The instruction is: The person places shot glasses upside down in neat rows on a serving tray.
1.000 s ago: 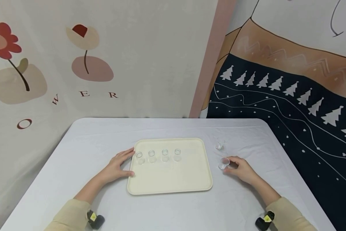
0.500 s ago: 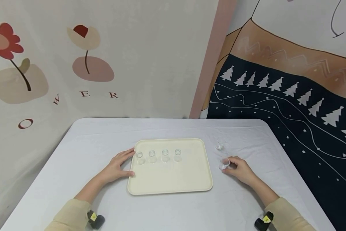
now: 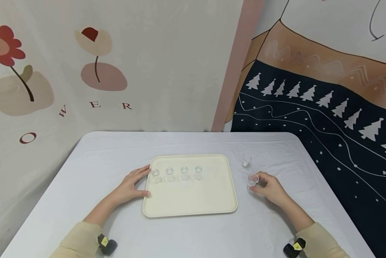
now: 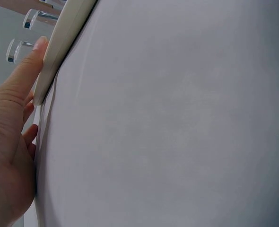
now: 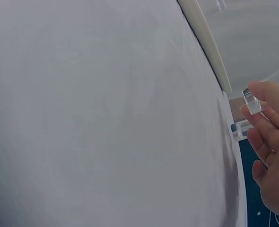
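Observation:
A cream tray lies on the table, with a row of several small clear glasses along its far left part. My left hand rests against the tray's left edge, fingers and thumb spread. In the left wrist view the thumb lies on the tray's rim. To the right of the tray, my right hand pinches a small clear shot glass between thumb and fingers. The right wrist view shows the thick base of this shot glass beyond the thumb. Another clear glass stands farther back on the cloth.
A white cloth covers the table. Behind it hang a pale curtain with flower prints and a dark one with tree prints. Each wrist wears a black camera.
My right hand has brought the pinched shot glass slightly to the right and up in the head view. The left hand, the tray and the other glasses have stayed put.

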Demonstrator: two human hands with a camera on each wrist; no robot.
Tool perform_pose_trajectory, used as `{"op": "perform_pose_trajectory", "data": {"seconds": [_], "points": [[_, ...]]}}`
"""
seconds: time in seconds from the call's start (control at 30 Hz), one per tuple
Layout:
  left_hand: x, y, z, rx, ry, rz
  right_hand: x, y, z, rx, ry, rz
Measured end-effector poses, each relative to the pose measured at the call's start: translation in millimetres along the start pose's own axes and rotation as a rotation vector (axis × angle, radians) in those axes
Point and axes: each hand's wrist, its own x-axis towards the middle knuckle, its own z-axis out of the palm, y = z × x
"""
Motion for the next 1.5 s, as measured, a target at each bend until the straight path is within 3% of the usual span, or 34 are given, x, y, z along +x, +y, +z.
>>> {"op": "perform_pose_trajectory", "data": {"seconds": [0.17,0.53,0.8,1.1,1.5], "points": [[-0.5,0.3,0.2,0.001,-0.001,0.006,1,-4,1,0.000,0.016,-0.036],[-0.2,-1.6,1.8,0.001,0.024,0.029,3,-26,-3,-0.025,0.060,-0.204],[0.6,-0.8,0.5,-0.020,0.005,-0.012,16,-40,3,-0.022,0.106,-0.337],[1.6,-1.3,1.0,-0.018,-0.006,-0.010,36,-58,23,0.057,0.103,-0.317],[2.4,-2.0,1.4,-0.015,-0.009,-0.012,56,-70,60,0.113,0.023,-0.276]]}}
